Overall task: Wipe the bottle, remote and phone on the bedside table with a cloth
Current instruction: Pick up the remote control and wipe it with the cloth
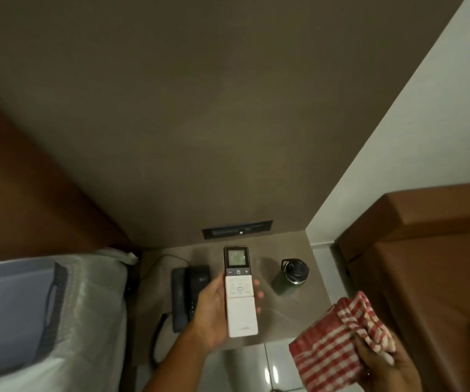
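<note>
My left hand (214,312) holds a white remote (241,301) with a dark top and a small screen, face up above the bedside table (290,309). My right hand (383,363) grips a bunched red-and-white checked cloth (338,338) at the lower right, apart from the remote. A black corded phone (188,290) lies on the table to the left of the remote, partly hidden by my left hand. A dark green bottle (289,278) with a black cap stands upright on the table's right side.
A bed with a grey cover (44,306) lies to the left. A brown wooden unit (426,264) stands to the right. A dark switch panel (236,229) sits on the wall behind the table. Glossy floor tiles (256,369) show below.
</note>
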### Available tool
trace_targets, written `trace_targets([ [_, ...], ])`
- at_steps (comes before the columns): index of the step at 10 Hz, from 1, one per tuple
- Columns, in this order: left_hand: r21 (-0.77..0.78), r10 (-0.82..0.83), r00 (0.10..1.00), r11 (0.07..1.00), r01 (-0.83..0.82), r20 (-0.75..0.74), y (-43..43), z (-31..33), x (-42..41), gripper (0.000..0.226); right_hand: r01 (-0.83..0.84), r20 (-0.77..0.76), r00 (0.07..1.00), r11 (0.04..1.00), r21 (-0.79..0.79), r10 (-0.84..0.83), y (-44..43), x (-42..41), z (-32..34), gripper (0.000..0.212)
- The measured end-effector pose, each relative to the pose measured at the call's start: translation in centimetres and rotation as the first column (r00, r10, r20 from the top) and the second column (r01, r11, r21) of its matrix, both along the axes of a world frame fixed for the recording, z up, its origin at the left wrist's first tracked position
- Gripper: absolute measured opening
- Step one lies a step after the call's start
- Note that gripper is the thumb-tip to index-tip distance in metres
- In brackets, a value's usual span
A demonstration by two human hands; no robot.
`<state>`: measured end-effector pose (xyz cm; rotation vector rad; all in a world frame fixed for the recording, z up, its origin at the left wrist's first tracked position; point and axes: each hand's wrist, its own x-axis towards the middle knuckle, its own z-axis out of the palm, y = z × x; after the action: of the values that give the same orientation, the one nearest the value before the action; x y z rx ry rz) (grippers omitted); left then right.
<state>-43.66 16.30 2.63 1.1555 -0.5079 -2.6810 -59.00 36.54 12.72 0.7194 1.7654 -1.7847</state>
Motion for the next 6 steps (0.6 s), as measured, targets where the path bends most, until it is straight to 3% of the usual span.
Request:
trace_targets([
  [1,-0.038,-0.005,0.997,0.999,0.002,-0.074,0.6,5.1,0.6,0.06,-0.294,-0.324,0.881,0.935,0.198,0.346,0.2,1.3,5.5,0.034],
  [2,-0.063,-0.032,0.998,0.998,0.028,-0.061,1.9,8.5,1.2,0.06,-0.447,-0.631,0.535,0.822,0.353,0.562,-0.4,1.6,8.6,0.044],
  [3,-0.044,-0.084,0.993,0.996,0.08,-0.085,3.8,10.6,1.0,0.064,-0.47,-0.761,0.059,0.69,0.55,0.647,-2.9,2.0,11.9,0.031],
  [4,-0.061,-0.096,0.991,0.994,0.09,-0.098,5.9,12.1,0.6,0.062,-0.333,-0.635,-0.322,0.544,0.77,0.702,-5.8,1.4,12.6,0.044],
  [5,-0.058,-0.077,0.984,0.996,0.069,-0.159,7.3,13.1,0.0,0.055,-0.209,-0.408,-0.593,0.357,0.91,0.694,-7.5,1.4,11.2,0.056],
  [6,-0.016,-0.023,0.985,1.0,0.02,-0.169,8.1,13.5,-0.3,0.061,-0.154,-0.304,-0.7,0.279,0.948,0.647,-7.0,0.5,10.0,0.061],
])
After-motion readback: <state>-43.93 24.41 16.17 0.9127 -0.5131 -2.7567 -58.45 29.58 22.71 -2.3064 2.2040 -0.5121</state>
